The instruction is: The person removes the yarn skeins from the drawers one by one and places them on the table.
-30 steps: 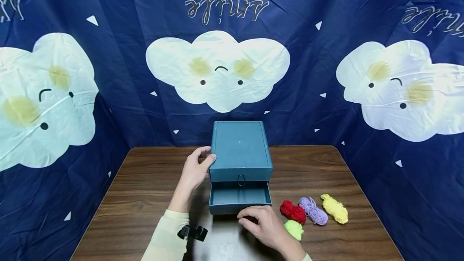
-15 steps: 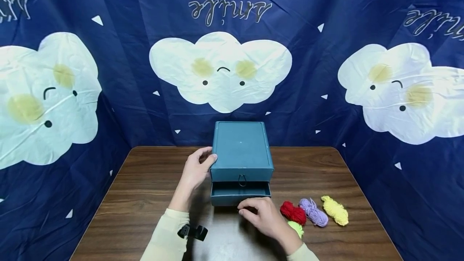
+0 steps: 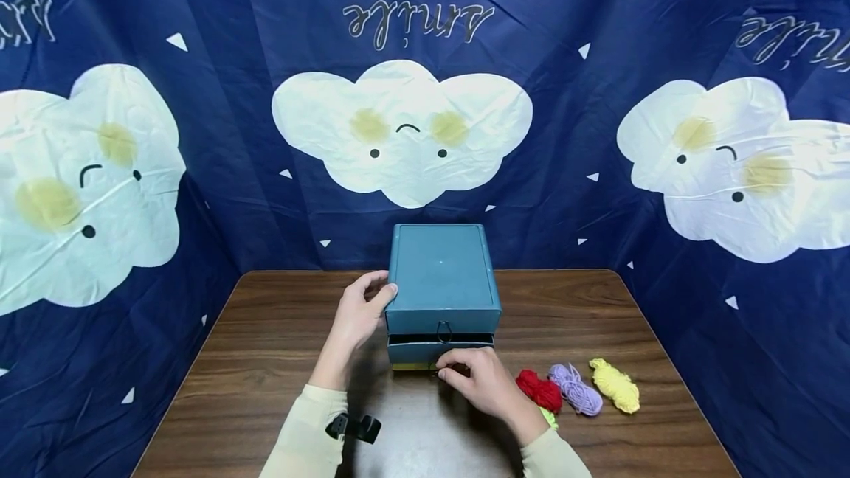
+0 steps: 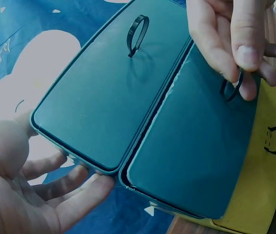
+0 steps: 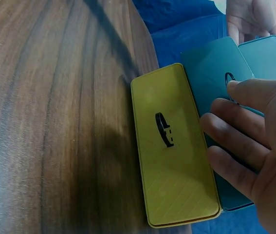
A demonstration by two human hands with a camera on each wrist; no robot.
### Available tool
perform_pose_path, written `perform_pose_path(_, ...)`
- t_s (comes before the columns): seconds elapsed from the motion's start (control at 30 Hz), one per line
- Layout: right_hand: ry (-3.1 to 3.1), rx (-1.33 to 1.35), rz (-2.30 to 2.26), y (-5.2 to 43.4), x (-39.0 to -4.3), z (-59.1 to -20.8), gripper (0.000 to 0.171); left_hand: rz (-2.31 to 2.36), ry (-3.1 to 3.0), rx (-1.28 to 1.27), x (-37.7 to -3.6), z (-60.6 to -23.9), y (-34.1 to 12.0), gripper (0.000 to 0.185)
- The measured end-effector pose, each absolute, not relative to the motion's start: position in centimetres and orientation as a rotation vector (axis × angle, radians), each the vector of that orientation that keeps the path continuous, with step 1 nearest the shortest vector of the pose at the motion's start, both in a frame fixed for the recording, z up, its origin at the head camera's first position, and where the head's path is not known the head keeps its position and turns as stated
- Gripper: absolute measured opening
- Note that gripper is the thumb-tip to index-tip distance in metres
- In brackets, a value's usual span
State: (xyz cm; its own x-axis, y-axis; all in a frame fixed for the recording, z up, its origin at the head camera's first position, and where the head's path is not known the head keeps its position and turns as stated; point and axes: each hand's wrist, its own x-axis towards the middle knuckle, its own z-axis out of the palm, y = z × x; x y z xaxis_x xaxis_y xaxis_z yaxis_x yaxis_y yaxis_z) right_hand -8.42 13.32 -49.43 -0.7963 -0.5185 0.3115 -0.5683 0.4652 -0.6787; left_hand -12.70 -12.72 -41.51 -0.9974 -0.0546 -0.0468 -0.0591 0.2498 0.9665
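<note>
A teal drawer box [image 3: 443, 279] stands at the back middle of the wooden table [image 3: 265, 360]. My left hand [image 3: 358, 312] grips its left side, thumb on the top edge, and its fingers [image 4: 74, 183] lie along the box wall. My right hand [image 3: 468, 378] is at the box front and pinches the ring pull [image 4: 231, 88] of the middle teal drawer [image 4: 196, 146], which stands slightly out from the front. Above it is the top teal drawer [image 4: 108, 97]. Below it is a yellow drawer [image 5: 176, 151] with its own ring pull.
Right of the box lie yarn bundles: red [image 3: 539, 392], purple [image 3: 575, 388], yellow [image 3: 616, 385], and a green one [image 3: 548, 417] mostly hidden by my right wrist. A dark blue cloud-print curtain [image 3: 598, 168] encloses the table. A black strap [image 3: 352, 428] sits on my left wrist.
The middle drawer has slid from well pulled out to almost fully in, with my right hand moving toward the box. My left hand has stayed on the box's side.
</note>
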Motion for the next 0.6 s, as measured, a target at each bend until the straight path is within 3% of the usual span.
perform_pose_path(0.6, -2.64, 0.925, 1.183, 13.2, -10.2, -49.8, 0.005, 1.909, 2.485, -0.115, -12.6, -41.3, -12.7, 0.05)
